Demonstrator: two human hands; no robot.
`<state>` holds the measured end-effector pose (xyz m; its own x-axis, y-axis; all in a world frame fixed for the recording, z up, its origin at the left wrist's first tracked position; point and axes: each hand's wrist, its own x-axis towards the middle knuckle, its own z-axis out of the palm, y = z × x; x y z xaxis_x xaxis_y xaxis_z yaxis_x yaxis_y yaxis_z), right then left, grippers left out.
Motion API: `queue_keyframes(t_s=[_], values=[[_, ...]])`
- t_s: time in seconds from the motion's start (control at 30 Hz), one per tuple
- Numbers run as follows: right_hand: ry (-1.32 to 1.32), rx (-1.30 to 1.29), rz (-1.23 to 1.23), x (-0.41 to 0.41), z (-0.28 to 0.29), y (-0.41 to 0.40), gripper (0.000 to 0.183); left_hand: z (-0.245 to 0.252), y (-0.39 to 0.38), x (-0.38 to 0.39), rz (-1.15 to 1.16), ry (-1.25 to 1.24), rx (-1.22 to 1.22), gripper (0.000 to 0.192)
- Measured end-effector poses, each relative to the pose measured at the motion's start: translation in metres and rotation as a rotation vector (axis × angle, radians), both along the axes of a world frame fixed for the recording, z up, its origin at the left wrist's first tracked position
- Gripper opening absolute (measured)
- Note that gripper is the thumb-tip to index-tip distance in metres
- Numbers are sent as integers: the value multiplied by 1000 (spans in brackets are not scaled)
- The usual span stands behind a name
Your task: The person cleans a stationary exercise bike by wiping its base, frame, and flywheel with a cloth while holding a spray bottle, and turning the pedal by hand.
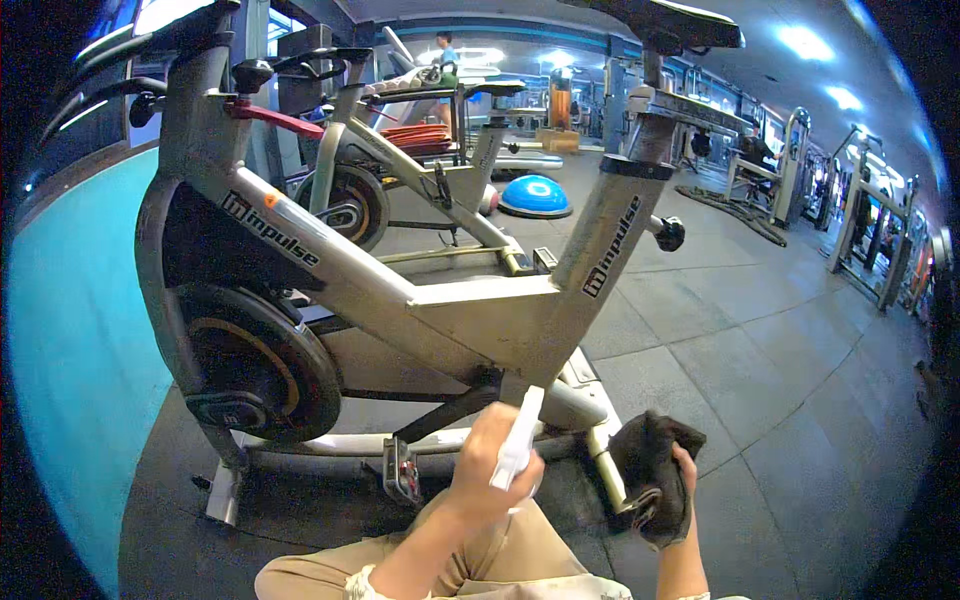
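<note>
My left hand (484, 454) is closed around a white object (519, 442) that looks like the trigger head of a spray bottle; any bottle below it is hidden by the fist. It is held in front of the lower frame of a grey Impulse spin bike (487, 322), near the crank. A dark, crumpled cloth (660, 480) is bunched in my right hand (686, 469), at the right of the bike's rear foot bar (609, 457). The bike's pedal (401, 469) hangs just left of my left hand. Both hands are above my crossed legs.
A second spin bike (420, 172) stands behind the first. Beyond it are a blue balance dome (535, 195), a coiled battle rope (731, 214) and weight machines (795, 165). A turquoise wall panel (82, 315) borders the left. A person (447, 54) is in the background.
</note>
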<state>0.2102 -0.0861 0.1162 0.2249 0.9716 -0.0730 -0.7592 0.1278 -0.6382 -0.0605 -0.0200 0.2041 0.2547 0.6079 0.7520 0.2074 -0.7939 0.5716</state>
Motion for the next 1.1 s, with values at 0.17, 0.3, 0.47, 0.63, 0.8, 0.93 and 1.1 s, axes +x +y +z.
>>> queue_keyframes(t_s=[0.17,0.3,0.47,0.63,0.8,0.93,1.1], values=[[71,135,-101,29,5,0,44,30,30,43,-142,-236,-85,25],[77,124,-227,23,7,4,45,38,38,61,-161,-230,-128,37],[119,127,-199,33,5,0,42,29,41,72,-196,-313,-260,37],[42,206,-289,19,47,0,42,4,37,74,-128,-313,-169,33],[-227,508,-421,36,100,37,51,-56,30,75,-156,-181,-226,30],[-1029,361,-930,2,196,80,40,-124,34,82,-123,-179,-337,33],[-2338,775,-1326,-33,272,165,53,-158,37,74,-30,-51,-391,38]])
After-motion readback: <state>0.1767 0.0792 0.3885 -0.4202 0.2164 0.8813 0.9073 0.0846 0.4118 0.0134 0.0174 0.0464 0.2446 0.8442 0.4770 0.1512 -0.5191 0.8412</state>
